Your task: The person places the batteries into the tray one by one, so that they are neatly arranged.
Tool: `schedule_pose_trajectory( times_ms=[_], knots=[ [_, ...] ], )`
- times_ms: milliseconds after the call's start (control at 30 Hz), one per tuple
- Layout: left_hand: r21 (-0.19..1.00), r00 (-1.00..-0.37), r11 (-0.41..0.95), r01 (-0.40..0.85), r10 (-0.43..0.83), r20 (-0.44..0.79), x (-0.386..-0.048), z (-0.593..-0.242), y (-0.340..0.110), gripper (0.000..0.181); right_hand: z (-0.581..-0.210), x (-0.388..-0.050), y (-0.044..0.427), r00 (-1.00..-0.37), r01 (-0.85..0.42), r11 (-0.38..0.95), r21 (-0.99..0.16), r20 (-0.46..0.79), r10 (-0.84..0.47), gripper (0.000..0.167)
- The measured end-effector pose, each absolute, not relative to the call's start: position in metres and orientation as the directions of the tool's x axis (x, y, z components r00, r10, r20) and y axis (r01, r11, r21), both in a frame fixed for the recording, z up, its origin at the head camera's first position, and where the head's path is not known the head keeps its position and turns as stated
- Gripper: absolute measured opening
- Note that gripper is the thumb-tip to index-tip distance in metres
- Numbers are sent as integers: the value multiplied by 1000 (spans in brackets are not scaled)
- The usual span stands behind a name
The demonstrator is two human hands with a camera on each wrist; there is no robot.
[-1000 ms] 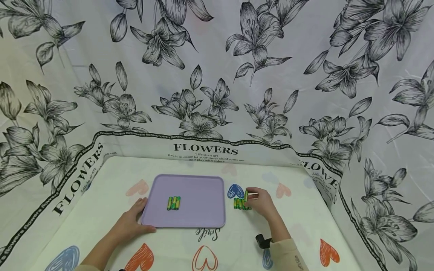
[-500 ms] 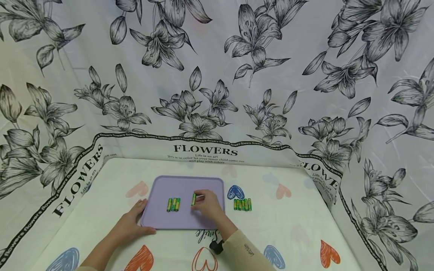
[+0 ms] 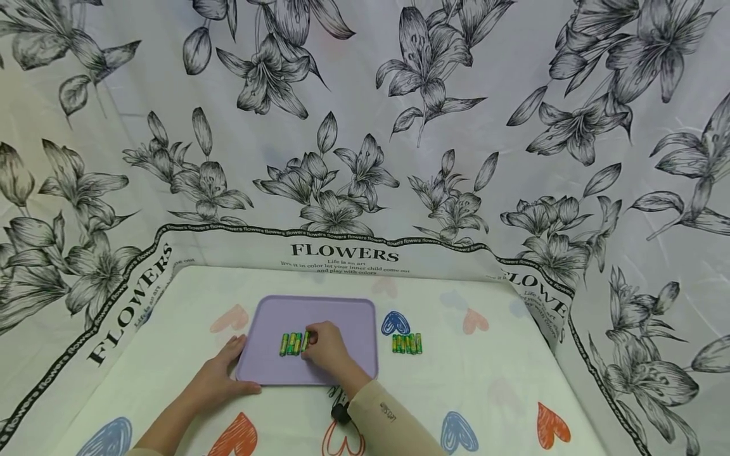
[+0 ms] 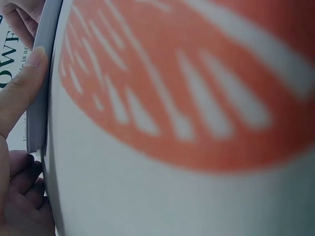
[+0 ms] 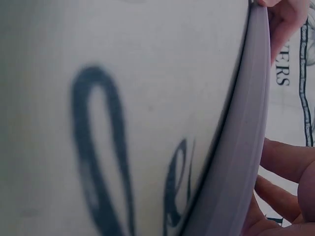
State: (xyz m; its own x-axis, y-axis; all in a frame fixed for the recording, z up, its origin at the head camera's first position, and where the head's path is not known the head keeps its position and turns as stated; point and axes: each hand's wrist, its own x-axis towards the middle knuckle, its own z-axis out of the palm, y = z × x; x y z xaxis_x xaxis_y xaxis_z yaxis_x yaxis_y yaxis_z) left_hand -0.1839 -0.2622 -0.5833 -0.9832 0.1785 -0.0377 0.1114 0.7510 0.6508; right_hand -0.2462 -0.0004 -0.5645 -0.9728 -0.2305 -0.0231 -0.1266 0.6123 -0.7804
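Note:
A lilac tray lies on the table. My left hand holds its near left corner, thumb along the front edge and fingers at the left side; the left wrist view shows the thumb against the tray's edge. Three green and yellow batteries lie side by side on the tray. Just right of them, my right hand pinches another battery between thumb and fingers, low over the tray. Its lower end seems close to the tray, but I cannot tell whether it touches. The right wrist view does not show this battery.
Several more batteries stand in a row on the heart-printed tablecloth, right of the tray. A white flower-printed curtain encloses the table's back and sides.
My right hand has picked a battery from the right-hand row and carried it left over the tray to beside the three batteries there. My left hand has stayed at the tray's corner.

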Motion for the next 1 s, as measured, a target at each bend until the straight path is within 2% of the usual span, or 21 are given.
schedule_pose_trajectory(
  times_ms=[533,833,1000],
  knots=[
    [650,-984,753,98,172,-51,-180,-587,-266,130,-557,-240,16,-983,-56,559,-827,-54,-177,61],
    [652,-985,752,99,169,-45,-180,-585,-264,131,-539,-234,86,-989,-119,554,-824,50,-138,55],
    [655,-985,749,103,170,-40,-182,-583,-262,131,-540,-230,142,-995,-100,562,-821,85,-53,54]
  ],
)
